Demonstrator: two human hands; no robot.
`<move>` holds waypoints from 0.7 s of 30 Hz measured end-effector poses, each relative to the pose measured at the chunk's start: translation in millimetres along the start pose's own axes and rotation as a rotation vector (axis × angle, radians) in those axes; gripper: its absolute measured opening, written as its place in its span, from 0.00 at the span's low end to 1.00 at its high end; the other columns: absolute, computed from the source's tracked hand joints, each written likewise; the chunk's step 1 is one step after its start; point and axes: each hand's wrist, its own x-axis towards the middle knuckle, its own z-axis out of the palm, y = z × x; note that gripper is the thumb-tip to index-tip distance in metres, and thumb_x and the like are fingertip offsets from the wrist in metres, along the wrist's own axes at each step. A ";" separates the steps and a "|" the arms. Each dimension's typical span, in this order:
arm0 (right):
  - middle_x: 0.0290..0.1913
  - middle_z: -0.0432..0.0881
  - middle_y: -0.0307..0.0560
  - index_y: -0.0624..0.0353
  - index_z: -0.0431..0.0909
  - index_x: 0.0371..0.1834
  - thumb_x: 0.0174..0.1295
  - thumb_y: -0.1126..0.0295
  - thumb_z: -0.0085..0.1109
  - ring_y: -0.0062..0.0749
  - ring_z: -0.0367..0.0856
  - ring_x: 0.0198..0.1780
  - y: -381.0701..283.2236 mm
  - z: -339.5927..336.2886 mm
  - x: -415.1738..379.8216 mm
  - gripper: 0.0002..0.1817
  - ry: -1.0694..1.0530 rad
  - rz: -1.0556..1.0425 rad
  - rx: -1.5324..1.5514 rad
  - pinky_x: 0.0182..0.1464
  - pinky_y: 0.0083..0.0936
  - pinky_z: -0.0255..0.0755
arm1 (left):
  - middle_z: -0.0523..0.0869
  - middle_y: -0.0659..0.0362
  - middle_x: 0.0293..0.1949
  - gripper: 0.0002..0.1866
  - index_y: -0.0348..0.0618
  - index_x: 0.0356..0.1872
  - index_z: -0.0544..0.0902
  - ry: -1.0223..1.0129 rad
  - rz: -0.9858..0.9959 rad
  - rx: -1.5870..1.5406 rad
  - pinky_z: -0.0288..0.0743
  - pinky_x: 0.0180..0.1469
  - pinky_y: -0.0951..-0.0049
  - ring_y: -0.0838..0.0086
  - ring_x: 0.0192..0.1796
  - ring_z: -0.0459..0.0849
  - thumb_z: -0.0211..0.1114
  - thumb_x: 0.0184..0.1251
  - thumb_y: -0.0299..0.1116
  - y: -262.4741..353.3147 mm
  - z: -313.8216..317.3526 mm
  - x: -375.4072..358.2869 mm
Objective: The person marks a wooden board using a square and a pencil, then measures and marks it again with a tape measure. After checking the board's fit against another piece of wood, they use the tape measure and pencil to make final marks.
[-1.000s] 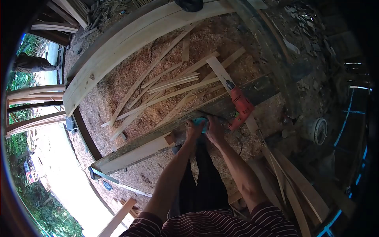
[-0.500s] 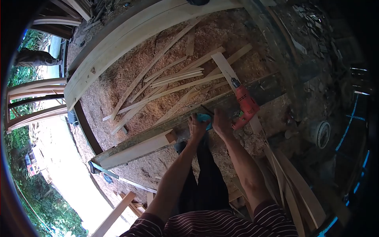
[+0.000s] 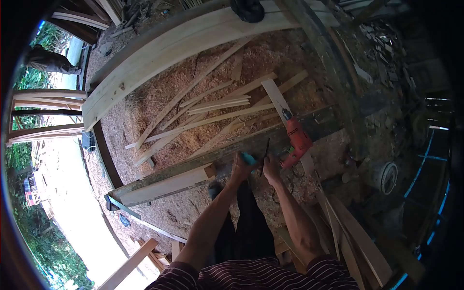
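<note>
My left hand (image 3: 241,168) is closed around a small teal-handled tool (image 3: 249,158) over a long dark weathered beam (image 3: 193,164). My right hand (image 3: 270,168) sits right beside it and pinches a thin dark rod (image 3: 265,150) that points up and away from the teal handle. Just right of my hands, an orange-red power drill (image 3: 296,139) lies on the same beam with its bit toward the far side. A pale squared timber (image 3: 166,186) rests along the beam to the left of my hands.
Sawdust and several thin wood offcuts (image 3: 203,108) cover the ground beyond the beam. A wide pale plank (image 3: 159,53) runs across the back with a dark object (image 3: 247,9) on it. A round bucket (image 3: 384,176) stands at right. Another person (image 3: 48,60) crouches far left.
My hands have drawn slightly toward me along the beam. The thin dark rod now stands up from my right hand's fingers, where before both hands lay flat around the teal tool.
</note>
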 end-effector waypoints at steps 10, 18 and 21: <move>0.41 0.75 0.40 0.59 0.72 0.50 0.65 0.49 0.55 0.23 0.75 0.41 -91.0 34.4 -104.2 0.24 -0.356 -0.096 0.084 0.38 0.23 0.72 | 0.76 0.55 0.53 0.39 0.40 0.62 0.65 -0.179 0.025 -0.649 0.71 0.55 0.70 0.71 0.57 0.74 0.75 0.47 0.27 53.3 -106.2 -71.2; 0.47 0.73 0.41 0.57 0.62 0.65 0.63 0.51 0.60 0.22 0.72 0.40 -118.1 130.4 -171.7 0.33 -0.644 -0.323 -0.130 0.37 0.21 0.69 | 0.69 0.51 0.62 0.47 0.47 0.71 0.55 -0.201 0.060 -0.848 0.73 0.57 0.68 0.65 0.57 0.76 0.72 0.50 0.25 15.8 -214.6 -130.8; 0.52 0.75 0.45 0.59 0.64 0.65 0.61 0.49 0.62 0.31 0.75 0.50 -120.0 179.1 -202.3 0.35 -0.675 -0.327 -0.280 0.48 0.28 0.71 | 0.67 0.50 0.63 0.48 0.49 0.73 0.52 -0.143 0.013 -0.969 0.77 0.54 0.66 0.64 0.56 0.78 0.71 0.52 0.23 -18.1 -245.1 -159.1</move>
